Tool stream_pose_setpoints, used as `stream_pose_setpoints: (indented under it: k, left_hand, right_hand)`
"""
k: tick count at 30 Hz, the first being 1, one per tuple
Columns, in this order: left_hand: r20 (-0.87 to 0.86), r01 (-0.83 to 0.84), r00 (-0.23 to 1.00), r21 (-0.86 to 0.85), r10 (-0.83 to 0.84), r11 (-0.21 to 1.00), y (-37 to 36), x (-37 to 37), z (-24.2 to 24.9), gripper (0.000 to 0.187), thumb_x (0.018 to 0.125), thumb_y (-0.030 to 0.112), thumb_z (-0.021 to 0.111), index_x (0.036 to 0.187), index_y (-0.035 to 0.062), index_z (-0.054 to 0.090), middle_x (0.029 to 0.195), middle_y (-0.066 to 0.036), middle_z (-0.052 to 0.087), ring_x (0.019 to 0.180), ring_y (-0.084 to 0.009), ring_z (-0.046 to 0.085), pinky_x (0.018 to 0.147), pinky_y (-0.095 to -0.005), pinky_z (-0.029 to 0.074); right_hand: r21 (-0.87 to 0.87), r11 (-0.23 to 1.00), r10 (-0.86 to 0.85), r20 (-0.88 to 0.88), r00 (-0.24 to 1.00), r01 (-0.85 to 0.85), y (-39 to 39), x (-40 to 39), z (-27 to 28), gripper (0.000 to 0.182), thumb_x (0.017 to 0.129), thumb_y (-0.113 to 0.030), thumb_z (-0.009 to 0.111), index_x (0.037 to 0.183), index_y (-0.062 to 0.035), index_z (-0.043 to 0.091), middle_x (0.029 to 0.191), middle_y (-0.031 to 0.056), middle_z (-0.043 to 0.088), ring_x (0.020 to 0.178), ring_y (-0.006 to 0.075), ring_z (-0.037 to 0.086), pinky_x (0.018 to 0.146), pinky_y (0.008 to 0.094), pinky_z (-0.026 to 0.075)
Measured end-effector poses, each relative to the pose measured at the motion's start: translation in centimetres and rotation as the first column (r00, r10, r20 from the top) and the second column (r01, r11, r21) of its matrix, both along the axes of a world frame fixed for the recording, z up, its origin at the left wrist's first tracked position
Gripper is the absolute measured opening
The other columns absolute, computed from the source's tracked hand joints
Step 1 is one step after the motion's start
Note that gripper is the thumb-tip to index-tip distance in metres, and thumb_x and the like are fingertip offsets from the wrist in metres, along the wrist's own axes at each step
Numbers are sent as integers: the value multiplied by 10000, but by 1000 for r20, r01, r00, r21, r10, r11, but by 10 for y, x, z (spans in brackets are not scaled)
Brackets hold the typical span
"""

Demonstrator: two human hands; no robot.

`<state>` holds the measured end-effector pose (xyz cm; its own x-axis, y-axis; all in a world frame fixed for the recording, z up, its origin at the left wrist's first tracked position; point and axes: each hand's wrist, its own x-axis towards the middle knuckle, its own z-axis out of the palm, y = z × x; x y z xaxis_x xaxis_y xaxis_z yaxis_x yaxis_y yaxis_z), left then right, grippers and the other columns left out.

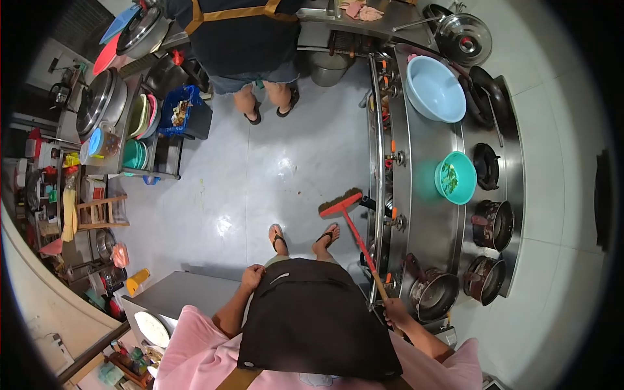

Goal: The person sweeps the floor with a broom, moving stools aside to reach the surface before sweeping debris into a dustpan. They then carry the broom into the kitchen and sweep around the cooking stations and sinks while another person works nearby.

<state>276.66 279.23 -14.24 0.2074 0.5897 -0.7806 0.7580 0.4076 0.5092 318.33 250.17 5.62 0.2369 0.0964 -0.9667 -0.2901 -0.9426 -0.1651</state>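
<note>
My right hand [396,314] is closed around the tan lower part of a broom's handle. The broom [361,244] slants forward, and its red head with dark bristles rests on the grey floor ahead of my right foot. Beside the dark apron [312,315], at its left edge, is my left hand [253,277] with the fingers curled in; whatever they may hold is hidden. A few small specks lie on the floor [286,188] near the broom head.
At right runs a steel stove [422,214] with a front rail [377,156], a blue basin [435,89], a green bowl [463,185] of leaves and several pots. Another person [244,45] stands ahead. At left are a rack [149,166] and a blue-lined bin [185,117].
</note>
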Motion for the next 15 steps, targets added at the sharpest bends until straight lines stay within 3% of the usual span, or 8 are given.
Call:
stream_pose_setpoints:
  k: [2,5,9,12,14,15]
  left_hand:
    - [-10,-27,1000,-39,26,999,7,-9,2,240,942,214,544,962,35,702,827,-62,722,791,-172,681,754,-310,517]
    - [-19,-28,999,0,28,1000,10,-14,9,252,941,224,546,962,27,702,843,-74,726,795,-174,683,759,-310,517]
    - [-9,-108,994,42,109,993,0,-17,5,261,939,247,551,992,47,710,854,-75,727,809,-184,685,769,-321,518]
    - [-4,-118,993,77,119,990,-17,-19,-5,266,933,262,557,1023,67,714,867,-78,728,824,-201,686,788,-333,515]
    - [-10,-173,985,90,175,981,-27,-20,-4,271,931,266,554,1031,73,716,875,-82,728,831,-213,686,797,-336,513]
    - [-15,-198,980,97,200,975,-32,-21,-3,273,930,268,553,1035,77,716,879,-85,728,834,-218,686,802,-338,512]
  right_hand:
    - [-17,997,78,3,997,-78,3,5,-23,319,1015,-317,450,909,-33,548,598,39,482,436,137,459,374,322,388]
    - [-90,994,52,-47,997,-57,10,13,-63,335,1019,-316,443,914,-20,558,596,46,485,431,138,453,364,312,379]
    - [-71,960,271,-6,962,-271,31,45,-75,389,1015,-326,458,887,20,582,592,81,522,400,153,466,351,333,395]
    - [-2,799,599,83,796,-601,68,82,-80,419,1002,-326,479,838,40,600,583,114,555,405,172,527,358,361,414]
    - [13,675,724,182,666,-738,107,96,-98,433,992,-328,484,820,46,616,563,135,568,427,199,577,373,375,432]
    - [35,657,744,128,656,-753,131,101,-109,444,990,-333,479,807,47,617,551,132,563,431,205,584,379,374,438]
